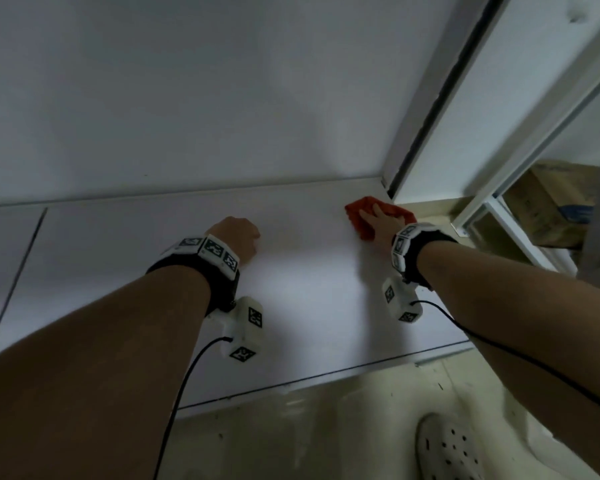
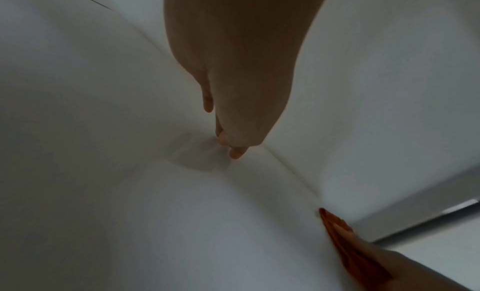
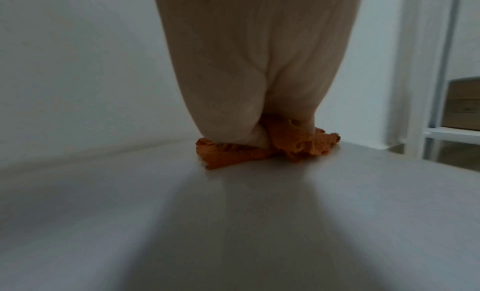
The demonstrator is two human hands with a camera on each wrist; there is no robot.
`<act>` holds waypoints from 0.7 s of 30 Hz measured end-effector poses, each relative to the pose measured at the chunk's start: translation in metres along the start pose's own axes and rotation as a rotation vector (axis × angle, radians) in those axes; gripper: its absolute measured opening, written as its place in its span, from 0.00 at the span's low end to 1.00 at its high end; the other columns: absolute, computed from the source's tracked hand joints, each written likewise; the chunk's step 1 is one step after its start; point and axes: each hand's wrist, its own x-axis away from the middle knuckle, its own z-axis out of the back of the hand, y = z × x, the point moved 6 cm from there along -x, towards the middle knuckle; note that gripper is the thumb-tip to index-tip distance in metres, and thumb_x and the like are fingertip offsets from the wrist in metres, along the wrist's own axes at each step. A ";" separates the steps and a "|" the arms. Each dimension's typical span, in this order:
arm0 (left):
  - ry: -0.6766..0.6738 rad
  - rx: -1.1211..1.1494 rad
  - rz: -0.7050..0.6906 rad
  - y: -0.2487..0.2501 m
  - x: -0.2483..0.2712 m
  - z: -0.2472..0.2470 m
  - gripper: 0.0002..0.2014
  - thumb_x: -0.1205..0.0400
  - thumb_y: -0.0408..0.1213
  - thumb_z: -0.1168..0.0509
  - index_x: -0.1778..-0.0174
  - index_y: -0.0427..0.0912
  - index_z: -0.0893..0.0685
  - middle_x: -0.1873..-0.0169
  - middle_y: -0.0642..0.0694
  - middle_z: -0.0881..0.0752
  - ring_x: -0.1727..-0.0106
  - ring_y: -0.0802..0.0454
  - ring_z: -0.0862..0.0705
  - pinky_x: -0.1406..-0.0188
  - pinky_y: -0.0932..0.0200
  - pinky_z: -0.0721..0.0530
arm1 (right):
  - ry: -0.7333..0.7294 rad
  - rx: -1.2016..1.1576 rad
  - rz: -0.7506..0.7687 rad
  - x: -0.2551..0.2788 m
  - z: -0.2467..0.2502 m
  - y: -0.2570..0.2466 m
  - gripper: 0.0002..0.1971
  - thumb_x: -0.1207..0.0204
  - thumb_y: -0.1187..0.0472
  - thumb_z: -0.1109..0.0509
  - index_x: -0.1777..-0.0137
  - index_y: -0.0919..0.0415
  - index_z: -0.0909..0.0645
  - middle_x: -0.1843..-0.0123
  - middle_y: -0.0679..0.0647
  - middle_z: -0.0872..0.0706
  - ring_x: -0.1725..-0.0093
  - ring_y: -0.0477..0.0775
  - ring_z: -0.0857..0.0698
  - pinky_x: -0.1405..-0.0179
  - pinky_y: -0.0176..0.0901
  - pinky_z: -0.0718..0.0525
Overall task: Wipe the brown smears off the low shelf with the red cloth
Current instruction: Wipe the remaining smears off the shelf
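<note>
The low white shelf runs along the wall, and no brown smear shows on it in any view. At its far right corner lies the red cloth, bunched up. My right hand presses down on the cloth with straight, spread fingers. From the right wrist, the cloth bulges out under the palm. My left hand rests mid-shelf, holding nothing. In the left wrist view its fingertips touch the shelf, with the cloth at the lower right.
A white wall backs the shelf. A white upright frame closes the right end, with a cardboard box behind it. Below the front edge is pale floor and a white clog. A seam crosses the shelf at left.
</note>
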 end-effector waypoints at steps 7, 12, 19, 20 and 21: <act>0.001 0.066 0.009 -0.008 0.025 0.007 0.23 0.17 0.30 0.41 0.24 0.45 0.27 0.23 0.42 0.30 0.23 0.44 0.30 0.23 0.53 0.32 | 0.015 -0.148 0.078 0.046 -0.031 -0.030 0.35 0.17 0.64 0.44 0.16 0.47 0.59 0.14 0.53 0.63 0.19 0.77 0.56 0.19 0.61 0.57; 0.026 0.049 0.018 -0.047 0.063 0.002 0.24 0.16 0.28 0.44 0.23 0.43 0.29 0.22 0.42 0.32 0.22 0.44 0.33 0.23 0.58 0.36 | 0.064 -0.085 0.283 0.087 -0.046 -0.113 0.40 0.22 0.57 0.37 0.17 0.39 0.57 0.14 0.46 0.60 0.18 0.76 0.55 0.20 0.70 0.49; 0.033 0.018 0.102 -0.088 0.121 -0.020 0.24 0.19 0.28 0.44 0.27 0.45 0.23 0.27 0.44 0.23 0.27 0.45 0.26 0.25 0.53 0.29 | -0.010 0.181 0.538 0.145 -0.069 -0.227 0.39 0.21 0.54 0.36 0.18 0.37 0.57 0.15 0.44 0.60 0.18 0.75 0.56 0.21 0.72 0.50; 0.039 0.011 0.098 -0.088 0.128 -0.022 0.23 0.19 0.29 0.44 0.27 0.46 0.23 0.28 0.44 0.22 0.27 0.45 0.25 0.26 0.52 0.28 | -0.017 0.220 0.576 0.151 -0.073 -0.235 0.37 0.20 0.53 0.38 0.18 0.37 0.57 0.15 0.45 0.59 0.19 0.75 0.56 0.21 0.73 0.49; 0.045 0.006 0.093 -0.087 0.136 -0.023 0.23 0.19 0.30 0.43 0.28 0.46 0.23 0.28 0.45 0.22 0.28 0.45 0.25 0.26 0.51 0.28 | -0.013 0.258 0.607 0.159 -0.077 -0.240 0.35 0.18 0.53 0.41 0.18 0.37 0.56 0.15 0.46 0.58 0.19 0.75 0.54 0.22 0.73 0.47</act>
